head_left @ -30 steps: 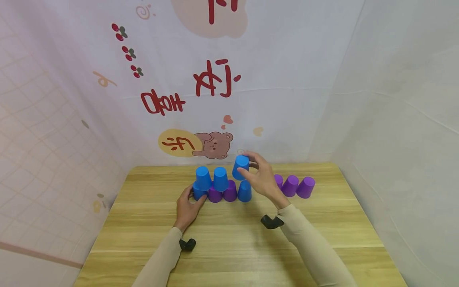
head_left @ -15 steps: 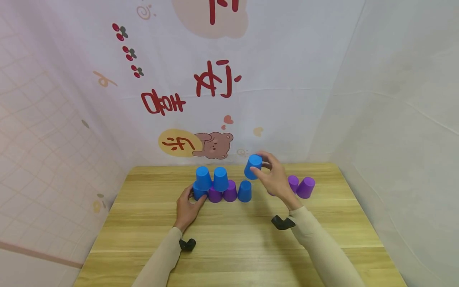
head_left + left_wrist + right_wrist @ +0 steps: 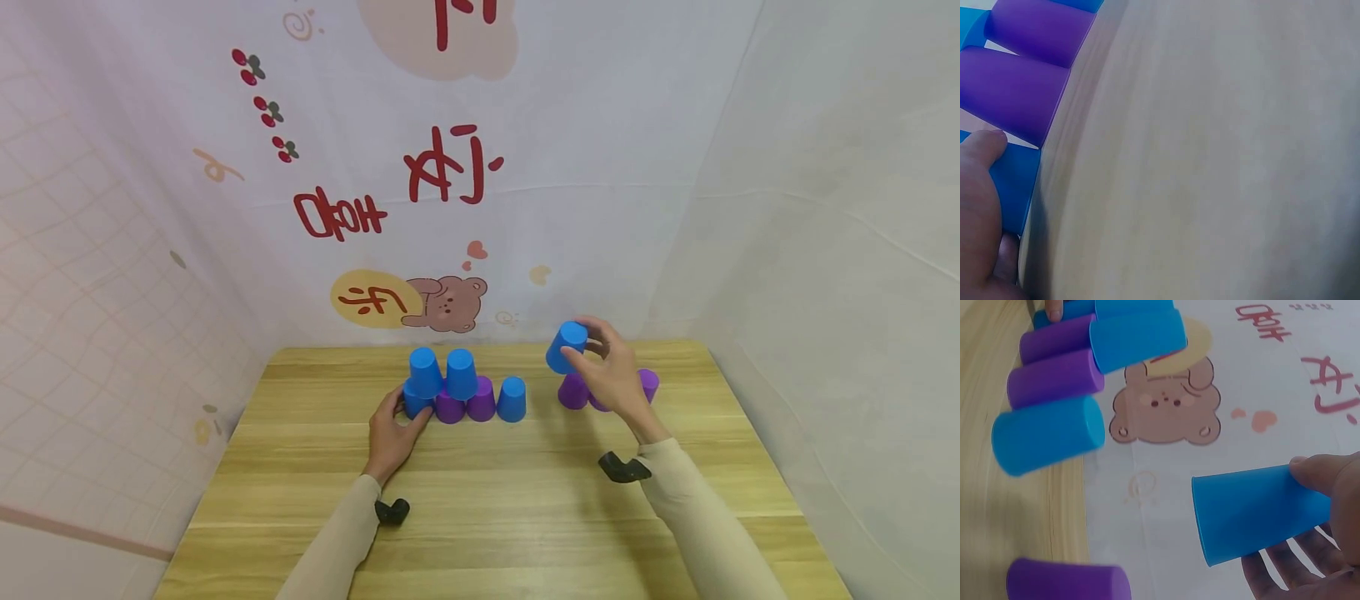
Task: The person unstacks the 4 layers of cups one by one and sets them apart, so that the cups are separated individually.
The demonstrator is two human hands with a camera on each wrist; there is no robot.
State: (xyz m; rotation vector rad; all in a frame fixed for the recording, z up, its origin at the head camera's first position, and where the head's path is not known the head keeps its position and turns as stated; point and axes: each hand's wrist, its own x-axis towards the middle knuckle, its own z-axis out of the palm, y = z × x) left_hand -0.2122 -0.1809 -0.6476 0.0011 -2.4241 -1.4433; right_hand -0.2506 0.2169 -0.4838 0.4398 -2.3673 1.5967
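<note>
In the head view my left hand grips the leftmost blue cup of a bottom row, thumb in front and fingers round its left side. Beside it stand two purple cups and another blue cup, all upside down. Two blue cups sit on top at the left end. My right hand holds a blue cup in the air, base up and slightly tilted, between thumb and fingers. Below it are three purple cups, the middle one mostly hidden by the hand.
The wooden table runs up to a white printed cloth at the back. Cloth also hangs at the left and right sides. A gap separates the stacked cups from the purple group.
My right hand has carried the blue cup rightward, from above the row's right end to above the purple cups. My left hand and the stacked cups have stayed put.
</note>
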